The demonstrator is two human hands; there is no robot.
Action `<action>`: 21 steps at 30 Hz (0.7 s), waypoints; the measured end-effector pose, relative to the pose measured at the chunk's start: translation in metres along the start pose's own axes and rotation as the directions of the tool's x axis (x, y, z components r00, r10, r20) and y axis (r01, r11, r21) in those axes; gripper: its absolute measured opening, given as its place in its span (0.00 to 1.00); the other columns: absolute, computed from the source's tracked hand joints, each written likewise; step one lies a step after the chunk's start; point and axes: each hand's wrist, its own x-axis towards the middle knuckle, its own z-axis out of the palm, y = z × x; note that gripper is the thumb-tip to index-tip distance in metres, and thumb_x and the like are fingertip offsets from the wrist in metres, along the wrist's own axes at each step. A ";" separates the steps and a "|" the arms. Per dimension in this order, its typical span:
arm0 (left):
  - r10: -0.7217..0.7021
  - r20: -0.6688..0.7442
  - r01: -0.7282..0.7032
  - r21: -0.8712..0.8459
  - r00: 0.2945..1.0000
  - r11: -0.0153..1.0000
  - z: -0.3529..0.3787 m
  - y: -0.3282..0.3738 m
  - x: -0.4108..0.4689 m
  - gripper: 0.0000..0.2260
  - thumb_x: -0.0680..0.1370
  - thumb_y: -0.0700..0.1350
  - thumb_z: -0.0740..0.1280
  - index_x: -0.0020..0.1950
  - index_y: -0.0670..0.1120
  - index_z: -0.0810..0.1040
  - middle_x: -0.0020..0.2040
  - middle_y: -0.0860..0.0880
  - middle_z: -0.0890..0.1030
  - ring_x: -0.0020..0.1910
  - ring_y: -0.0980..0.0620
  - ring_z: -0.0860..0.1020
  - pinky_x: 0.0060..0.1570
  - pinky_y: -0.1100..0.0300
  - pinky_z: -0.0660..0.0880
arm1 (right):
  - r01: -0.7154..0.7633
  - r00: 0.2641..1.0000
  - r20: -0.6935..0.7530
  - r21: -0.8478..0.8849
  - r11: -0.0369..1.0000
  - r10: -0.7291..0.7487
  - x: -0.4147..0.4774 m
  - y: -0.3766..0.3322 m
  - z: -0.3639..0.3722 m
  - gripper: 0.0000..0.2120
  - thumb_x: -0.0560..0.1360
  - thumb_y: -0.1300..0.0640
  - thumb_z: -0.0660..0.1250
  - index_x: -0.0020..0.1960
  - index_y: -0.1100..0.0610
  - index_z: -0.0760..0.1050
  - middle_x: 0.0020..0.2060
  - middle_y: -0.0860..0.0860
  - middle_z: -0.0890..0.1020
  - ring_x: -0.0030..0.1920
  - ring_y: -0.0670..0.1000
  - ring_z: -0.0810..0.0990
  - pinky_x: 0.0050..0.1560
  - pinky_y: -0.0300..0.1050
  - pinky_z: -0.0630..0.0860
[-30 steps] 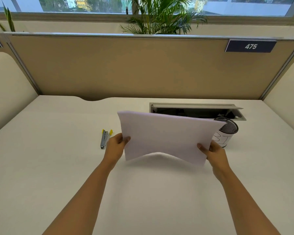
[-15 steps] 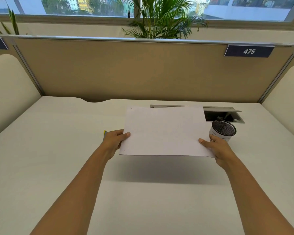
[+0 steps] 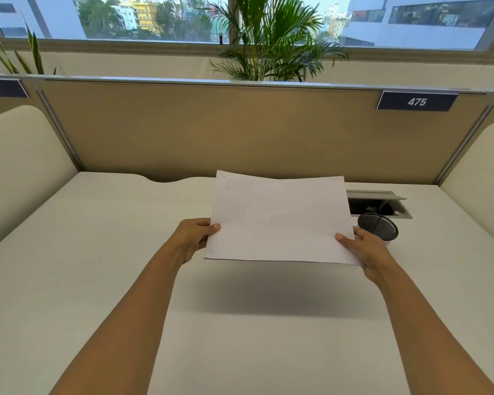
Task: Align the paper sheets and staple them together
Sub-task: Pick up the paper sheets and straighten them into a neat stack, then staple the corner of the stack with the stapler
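Observation:
The white paper sheets (image 3: pixel 280 220) hang in the air above the middle of the white desk (image 3: pixel 97 280), nearly flat, with a shadow on the desk below. My left hand (image 3: pixel 193 239) grips their left edge, thumb on top. On the right edge, my right hand (image 3: pixel 367 253) holds them the same way. The stapler seen earlier on the desk is hidden behind my left hand.
A black mesh cup (image 3: pixel 378 228) stands just right of my right hand. Behind it is an open cable hatch (image 3: pixel 382 205) in the desk. A tan partition (image 3: pixel 240 129) closes the back, with cream side panels left and right.
The sheets have tipped from upright and bowed to nearly flat, and both hands have risen a little. The stapler has gone out of sight behind my left hand.

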 end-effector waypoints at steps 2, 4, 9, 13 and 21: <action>0.004 -0.010 -0.004 -0.006 1.000 1.000 -0.003 0.003 0.003 0.17 0.75 0.36 0.66 0.64 0.35 0.73 0.57 0.41 0.79 0.51 0.44 0.78 0.53 0.54 0.75 | -0.006 1.000 0.000 -0.001 1.000 0.006 -0.001 -0.004 0.004 0.19 0.71 0.64 0.70 0.62 0.62 0.73 0.54 0.58 0.81 0.48 0.57 0.80 0.57 0.53 0.76; 0.010 -0.029 -0.010 -0.013 1.000 1.000 -0.004 0.005 0.007 0.17 0.75 0.36 0.66 0.64 0.35 0.73 0.58 0.40 0.79 0.51 0.44 0.78 0.54 0.54 0.75 | -0.012 1.000 0.010 -0.002 1.000 0.012 -0.001 -0.007 0.008 0.16 0.72 0.63 0.69 0.59 0.60 0.74 0.48 0.55 0.81 0.45 0.53 0.80 0.53 0.51 0.77; 0.015 -0.082 -0.019 -0.059 0.996 0.998 -0.009 0.008 0.015 0.17 0.75 0.36 0.67 0.63 0.35 0.73 0.61 0.40 0.79 0.52 0.44 0.78 0.56 0.53 0.75 | -0.006 1.000 -0.021 0.069 0.998 0.007 0.002 -0.013 0.020 0.06 0.76 0.57 0.64 0.52 0.56 0.75 0.43 0.49 0.80 0.42 0.48 0.78 0.45 0.44 0.76; 0.005 -0.121 -0.024 -0.162 0.993 0.987 -0.014 0.013 0.023 0.17 0.75 0.34 0.66 0.64 0.34 0.72 0.62 0.38 0.78 0.52 0.44 0.78 0.56 0.53 0.74 | -0.042 0.991 -0.106 0.302 0.953 0.077 0.006 -0.011 0.030 0.15 0.81 0.49 0.53 0.49 0.57 0.75 0.44 0.52 0.79 0.43 0.51 0.78 0.42 0.45 0.77; 0.019 -0.160 -0.054 -0.215 0.987 0.975 -0.019 0.032 0.044 0.18 0.75 0.34 0.65 0.65 0.33 0.71 0.64 0.38 0.76 0.52 0.45 0.77 0.57 0.52 0.74 | -0.127 0.989 -0.074 -0.010 0.992 0.126 0.013 0.040 0.103 0.11 0.79 0.62 0.57 0.57 0.65 0.74 0.44 0.60 0.79 0.36 0.53 0.77 0.39 0.43 0.75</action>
